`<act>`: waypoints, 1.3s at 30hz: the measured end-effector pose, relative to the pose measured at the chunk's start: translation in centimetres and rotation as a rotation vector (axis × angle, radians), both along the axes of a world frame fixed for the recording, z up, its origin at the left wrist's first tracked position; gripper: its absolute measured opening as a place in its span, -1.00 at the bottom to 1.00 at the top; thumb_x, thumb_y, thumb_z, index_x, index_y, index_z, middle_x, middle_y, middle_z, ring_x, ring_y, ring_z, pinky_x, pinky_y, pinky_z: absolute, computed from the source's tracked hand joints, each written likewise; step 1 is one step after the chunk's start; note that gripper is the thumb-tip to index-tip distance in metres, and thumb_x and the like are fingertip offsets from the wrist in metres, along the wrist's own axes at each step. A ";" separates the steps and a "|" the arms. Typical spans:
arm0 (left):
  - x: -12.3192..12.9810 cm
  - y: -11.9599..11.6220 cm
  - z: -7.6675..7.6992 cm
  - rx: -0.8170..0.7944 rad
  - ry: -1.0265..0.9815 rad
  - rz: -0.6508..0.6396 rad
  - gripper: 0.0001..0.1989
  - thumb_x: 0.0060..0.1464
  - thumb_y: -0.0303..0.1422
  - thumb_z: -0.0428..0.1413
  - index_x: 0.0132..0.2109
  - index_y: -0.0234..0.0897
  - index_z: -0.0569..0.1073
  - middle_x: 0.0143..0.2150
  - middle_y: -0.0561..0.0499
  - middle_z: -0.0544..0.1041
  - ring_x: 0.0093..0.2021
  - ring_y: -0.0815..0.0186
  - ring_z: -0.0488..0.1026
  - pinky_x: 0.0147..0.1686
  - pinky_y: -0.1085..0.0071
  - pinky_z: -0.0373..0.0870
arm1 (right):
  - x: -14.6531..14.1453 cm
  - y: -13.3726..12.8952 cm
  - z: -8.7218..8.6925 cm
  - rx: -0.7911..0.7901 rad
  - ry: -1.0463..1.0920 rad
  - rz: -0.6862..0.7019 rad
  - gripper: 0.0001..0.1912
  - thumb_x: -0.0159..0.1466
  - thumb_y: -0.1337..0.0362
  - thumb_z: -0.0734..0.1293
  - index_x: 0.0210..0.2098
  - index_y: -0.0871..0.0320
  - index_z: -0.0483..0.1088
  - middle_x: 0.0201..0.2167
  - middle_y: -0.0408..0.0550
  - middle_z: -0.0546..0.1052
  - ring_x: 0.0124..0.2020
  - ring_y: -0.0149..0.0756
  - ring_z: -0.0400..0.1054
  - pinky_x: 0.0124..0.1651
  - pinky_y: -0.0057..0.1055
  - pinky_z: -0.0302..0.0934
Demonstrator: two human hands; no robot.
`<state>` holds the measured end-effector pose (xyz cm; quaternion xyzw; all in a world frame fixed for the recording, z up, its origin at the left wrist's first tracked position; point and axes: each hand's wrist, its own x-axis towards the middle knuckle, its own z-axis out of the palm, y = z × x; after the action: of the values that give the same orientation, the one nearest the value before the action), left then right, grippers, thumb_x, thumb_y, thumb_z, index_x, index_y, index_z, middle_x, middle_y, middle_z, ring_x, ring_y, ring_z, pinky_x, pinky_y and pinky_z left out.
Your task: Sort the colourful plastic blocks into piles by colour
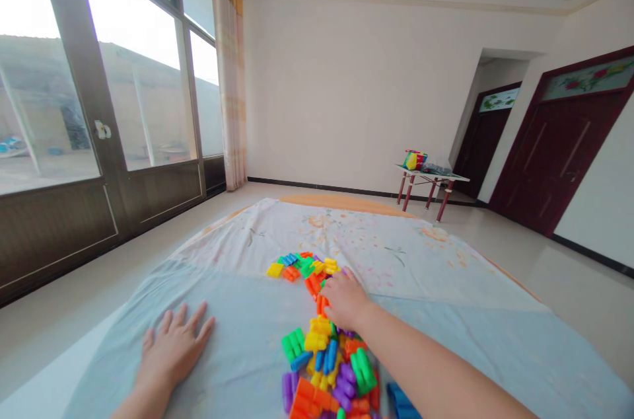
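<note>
My left hand (173, 346) lies flat on the pale blue part of the cloth, fingers spread, holding nothing. My right hand (345, 299) reaches across to the middle of the cloth, its fingers curled down onto plastic building blocks. An orange building block (322, 305) shows at its thumb side; the fingertips are partly hidden among the pieces. Beyond that hand runs a curved row of blocks, ending at a yellow block (275, 269) on the left. Nearer to me is a heap of yellow, green, blue, purple and orange blocks (317, 398), partly cut off by the lower edge.
The floral cloth (376, 250) covers a large table with an orange-brown edge (347, 203). A small side table (430, 174) with a colourful bag (415, 160) stands by the far wall. Glazed doors (139, 75) and a curtain (230, 75) are on the left, a dark red door (569, 148) on the right.
</note>
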<state>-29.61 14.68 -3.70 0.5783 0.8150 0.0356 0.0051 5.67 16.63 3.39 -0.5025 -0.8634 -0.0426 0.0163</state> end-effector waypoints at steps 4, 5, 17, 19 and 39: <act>0.6 -0.9 1.8 0.017 0.015 -0.037 -0.44 0.14 -0.09 -0.33 0.25 -0.08 0.05 0.29 -0.11 0.12 0.30 0.11 -0.08 0.19 0.01 -0.23 | 3.2 -1.9 1.2 0.004 0.028 -0.095 -0.70 0.11 0.21 0.27 -0.18 0.12 0.47 -0.09 0.08 0.46 0.15 0.03 0.05 0.20 0.09 -0.36; 1.1 -1.5 2.1 0.028 0.024 -0.061 -0.45 0.15 -0.10 -0.34 0.25 -0.06 0.04 0.29 -0.06 0.12 0.31 0.16 -0.10 0.20 0.04 -0.26 | 2.8 -2.8 1.4 0.015 0.063 -0.098 -0.69 0.13 0.18 0.27 -0.15 0.09 0.45 -0.05 0.06 0.44 0.17 0.03 0.01 0.21 0.10 -0.39; 4.6 -9.0 0.6 -0.074 0.097 -0.168 -0.42 0.09 -0.10 -0.20 0.25 -0.07 0.01 0.33 0.04 -0.03 0.31 0.18 -0.17 0.22 0.12 -0.19 | -13.9 -13.9 -3.3 -0.131 0.155 0.409 -0.60 0.19 0.02 0.23 -0.03 0.01 0.32 0.17 0.02 0.24 0.23 0.04 -0.03 0.17 0.12 -0.15; 4.4 -9.1 0.8 -0.042 0.086 -0.172 -0.42 0.09 -0.08 -0.23 0.25 -0.07 0.00 0.33 0.04 -0.02 0.31 0.18 -0.18 0.23 0.12 -0.20 | -11.6 -13.2 -2.9 -0.178 0.111 0.313 -0.54 0.13 -0.01 0.27 -0.05 0.08 0.36 0.15 0.08 0.26 0.22 0.09 -0.03 0.17 0.16 -0.17; 5.0 -8.1 -1.3 0.013 0.120 -0.272 -0.37 0.07 -0.03 -0.29 0.26 -0.09 -0.01 0.32 0.09 0.00 0.32 0.26 -0.19 0.24 0.13 -0.31 | -0.5 -17.3 -8.7 -0.124 0.302 0.050 -0.67 0.26 0.11 0.19 0.03 -0.24 0.28 0.12 -0.21 0.33 0.10 -0.07 0.22 0.02 -0.11 0.25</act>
<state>-24.56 6.59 -5.02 0.6844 0.7279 0.0055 -0.0426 5.16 -0.69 -5.28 -0.4818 -0.8642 0.0873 0.1159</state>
